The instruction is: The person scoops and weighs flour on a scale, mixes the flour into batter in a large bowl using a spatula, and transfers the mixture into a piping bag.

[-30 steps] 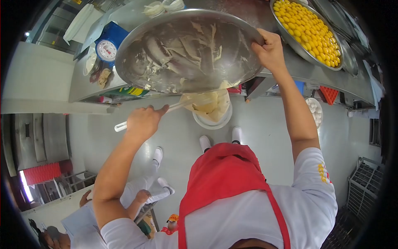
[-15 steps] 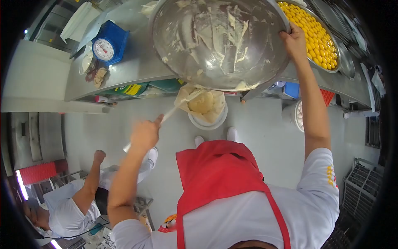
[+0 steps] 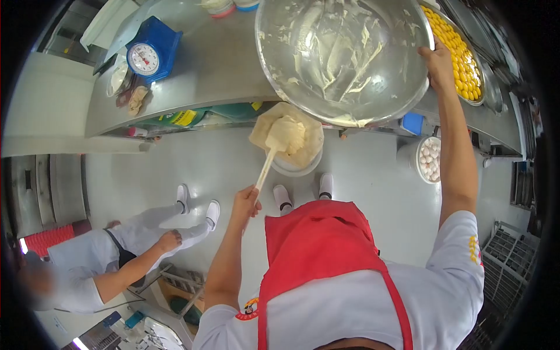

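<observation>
My left hand (image 3: 246, 204) is closed round the handle of a white spatula (image 3: 266, 165). The spatula's blade lies against pale batter (image 3: 293, 137) in a paper-lined white bucket (image 3: 298, 171) at the counter's front edge. With my right hand (image 3: 437, 61) I grip the right rim of a large steel bowl (image 3: 344, 61). Smears of pale batter streak the inside of this bowl, which rests at the counter's edge, its lower rim just above and right of the bucket.
On the steel counter (image 3: 210, 64) stand a blue scale (image 3: 153, 52) and, at the right, a bowl of yolks (image 3: 461, 58). A bucket of eggs (image 3: 430, 160) is on the floor at right. Another person (image 3: 125, 245) is at lower left.
The bowl and my right hand have moved right, and the bowl's inside shows more fully. My left hand has moved right, and the spatula's blade is now over the batter. The other person has shifted.
</observation>
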`<state>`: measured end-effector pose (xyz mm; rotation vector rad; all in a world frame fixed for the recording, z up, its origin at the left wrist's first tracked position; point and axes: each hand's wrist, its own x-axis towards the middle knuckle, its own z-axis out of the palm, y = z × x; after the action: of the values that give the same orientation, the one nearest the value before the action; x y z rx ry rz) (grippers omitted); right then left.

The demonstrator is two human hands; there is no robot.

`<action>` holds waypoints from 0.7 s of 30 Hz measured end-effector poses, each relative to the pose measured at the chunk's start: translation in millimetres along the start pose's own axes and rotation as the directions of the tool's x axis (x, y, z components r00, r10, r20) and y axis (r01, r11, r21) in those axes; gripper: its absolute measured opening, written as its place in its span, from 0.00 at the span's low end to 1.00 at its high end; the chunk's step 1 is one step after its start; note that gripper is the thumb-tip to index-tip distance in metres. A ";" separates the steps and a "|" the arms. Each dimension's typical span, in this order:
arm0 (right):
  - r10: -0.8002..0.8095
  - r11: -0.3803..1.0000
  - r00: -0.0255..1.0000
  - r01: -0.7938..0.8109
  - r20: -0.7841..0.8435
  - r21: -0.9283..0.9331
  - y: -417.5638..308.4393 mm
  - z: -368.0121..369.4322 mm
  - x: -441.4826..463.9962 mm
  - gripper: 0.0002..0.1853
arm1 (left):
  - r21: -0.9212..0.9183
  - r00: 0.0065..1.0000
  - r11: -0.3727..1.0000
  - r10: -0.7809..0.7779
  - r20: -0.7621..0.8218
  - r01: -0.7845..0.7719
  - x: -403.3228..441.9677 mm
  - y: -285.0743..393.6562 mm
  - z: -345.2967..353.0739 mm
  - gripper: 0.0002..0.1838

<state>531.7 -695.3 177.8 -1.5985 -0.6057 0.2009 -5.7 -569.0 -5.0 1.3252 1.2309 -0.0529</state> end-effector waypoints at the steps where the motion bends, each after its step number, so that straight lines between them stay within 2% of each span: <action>1: 0.048 0.999 0.999 -0.048 0.009 -0.008 -0.3 0.4 1.1 0.21 | -0.002 1.000 1.000 -0.001 -0.007 0.001 -3.1 -1.1 3.9 0.16; 3: 0.080 0.997 0.997 -0.079 0.008 -0.023 7.9 -5.6 8.0 0.20 | -0.261 0.991 0.965 0.003 0.134 0.032 -5.1 -4.7 11.7 0.17; 4: 0.111 0.993 0.994 -0.110 0.003 -0.041 12.7 -10.4 12.1 0.20 | -0.261 0.991 0.965 0.005 0.135 0.030 -4.0 -8.1 12.6 0.17; 6: 0.149 0.985 0.989 -0.149 -0.011 -0.085 24.5 -17.7 18.7 0.21 | -0.481 0.950 0.865 0.020 0.311 0.139 -3.4 -19.1 11.3 0.19; 8: 0.161 0.979 0.986 -0.165 -0.038 -0.117 25.1 -16.4 18.5 0.21 | -0.506 0.942 0.850 0.037 0.333 0.146 -11.7 -26.3 4.7 0.20; 10: 0.126 0.991 0.991 -0.127 -0.046 -0.028 24.7 -16.1 12.2 0.21 | -0.616 0.879 0.753 0.111 0.464 0.230 -17.2 -30.7 -10.1 0.24; 14: 0.134 0.990 0.987 -0.137 -0.086 -0.031 24.9 -19.0 9.4 0.19 | -0.623 0.878 0.777 0.230 0.419 0.094 -45.3 33.5 -40.6 0.22; 16: 0.089 0.983 0.987 -0.108 -0.132 -0.146 27.9 -23.3 9.3 0.20 | -0.529 0.911 0.846 0.271 0.311 -0.071 -55.5 79.3 -41.6 0.22; 17: 0.056 0.971 0.985 -0.093 -0.166 -0.219 19.1 -18.7 6.6 0.23 | -0.473 0.918 0.869 0.297 0.262 -0.146 -57.8 102.1 -40.3 0.23; 18: 0.055 0.972 0.982 -0.094 -0.179 -0.215 20.8 -22.7 8.6 0.23 | -0.228 0.924 0.942 0.300 0.237 -0.247 -57.9 123.4 -34.2 0.24; 19: 0.063 0.974 0.982 -0.100 -0.180 -0.205 28.1 -24.7 13.8 0.24 | 0.035 0.927 0.945 0.310 0.209 -0.324 -56.0 142.2 -26.6 0.25; 20: 0.070 0.976 0.982 -0.104 -0.177 -0.193 36.3 -27.8 18.6 0.24 | 0.303 0.792 0.736 0.595 0.139 -0.606 -48.7 152.7 -9.9 0.25; 21: 0.049 0.987 0.979 -0.079 -0.199 -0.142 37.0 -23.6 18.8 0.26 | 0.554 0.561 0.399 0.813 0.155 -0.731 -43.1 160.1 6.9 0.26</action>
<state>568.3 -706.9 149.5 -1.7597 -0.4250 0.0457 83.4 -545.7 133.0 2.3940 0.5665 0.3952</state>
